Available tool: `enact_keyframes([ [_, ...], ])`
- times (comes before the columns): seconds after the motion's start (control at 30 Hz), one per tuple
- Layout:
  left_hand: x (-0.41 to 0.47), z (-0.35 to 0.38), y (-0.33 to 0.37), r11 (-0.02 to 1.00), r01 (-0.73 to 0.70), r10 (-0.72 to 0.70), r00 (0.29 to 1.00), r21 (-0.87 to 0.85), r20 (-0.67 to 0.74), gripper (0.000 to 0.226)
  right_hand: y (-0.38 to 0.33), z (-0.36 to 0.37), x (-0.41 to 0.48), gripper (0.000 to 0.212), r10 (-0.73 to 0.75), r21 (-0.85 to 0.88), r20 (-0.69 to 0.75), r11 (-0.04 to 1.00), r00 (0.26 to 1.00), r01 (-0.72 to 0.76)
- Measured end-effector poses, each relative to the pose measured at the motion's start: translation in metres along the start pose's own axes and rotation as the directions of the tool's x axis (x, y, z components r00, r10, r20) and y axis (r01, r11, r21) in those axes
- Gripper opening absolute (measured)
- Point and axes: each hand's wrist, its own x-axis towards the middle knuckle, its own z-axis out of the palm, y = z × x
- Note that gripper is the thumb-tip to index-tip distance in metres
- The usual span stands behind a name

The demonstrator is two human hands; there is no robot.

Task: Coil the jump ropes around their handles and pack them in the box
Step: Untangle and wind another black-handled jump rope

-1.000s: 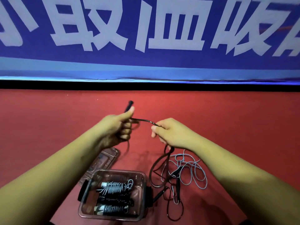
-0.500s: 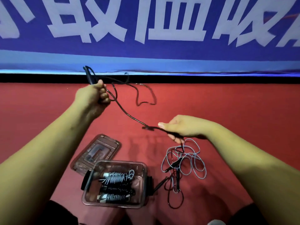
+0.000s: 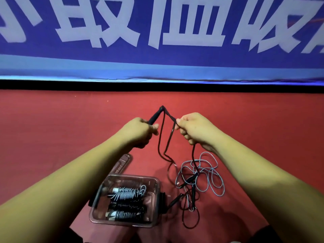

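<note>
My left hand (image 3: 140, 131) grips a black jump-rope handle (image 3: 155, 115) that points up and away. Its black rope (image 3: 164, 141) runs from the handle tip to my right hand (image 3: 194, 128), which pinches it, and a long loop hangs down between my hands. The rest of the black rope trails to the red floor into a tangle with a grey rope (image 3: 208, 174) and loose black handles (image 3: 186, 183). A clear plastic box (image 3: 98, 195) below my left arm holds three coiled ropes (image 3: 128, 193).
The box's clear lid (image 3: 122, 163) lies on the red floor just beyond the box, partly hidden by my left forearm. A blue banner with large white characters (image 3: 175, 41) stands along the far edge of the floor.
My left hand, raised far up-left half a second ago, has come back down toward the middle. My right hand rose to meet it, so the rope now hangs in a loop between them.
</note>
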Motion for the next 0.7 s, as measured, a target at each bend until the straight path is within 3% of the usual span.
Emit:
enact_keyframes([
  [0.07,-0.001,0.009,0.002,0.95,0.038,0.004,0.991,-0.311,0.134,0.027,-0.001,0.002,-0.003,0.028,0.011,0.021,0.102,1.0,0.995,-0.013],
  [0.17,-0.003,0.018,0.001,0.897,0.091,0.024,0.967,-0.432,0.254,0.025,-0.001,0.005,-0.009,0.023,-0.022,-0.073,0.21,0.997,0.978,0.038],
  [0.4,0.005,0.01,0.011,0.816,-0.145,0.105,0.989,-0.56,-0.102,0.027,0.004,0.001,-0.011,0.014,-0.1,-0.243,0.279,0.955,0.955,0.171],
  [0.5,0.014,-0.019,0.016,0.772,-0.221,0.097,0.967,-0.595,-0.234,0.029,0.018,-0.017,-0.005,0.016,0.01,-0.332,0.327,0.937,0.945,0.105],
  [0.6,0.019,-0.042,0.009,0.806,-0.278,0.101,0.934,-0.523,-0.342,0.032,0.033,-0.027,-0.002,0.018,0.191,-0.491,0.352,0.871,0.916,0.007],
  [0.7,0.026,-0.052,0.0,0.84,-0.291,0.079,0.901,-0.458,-0.427,0.032,0.035,-0.025,0.0,0.019,0.151,-0.56,0.367,0.824,0.918,0.088],
])
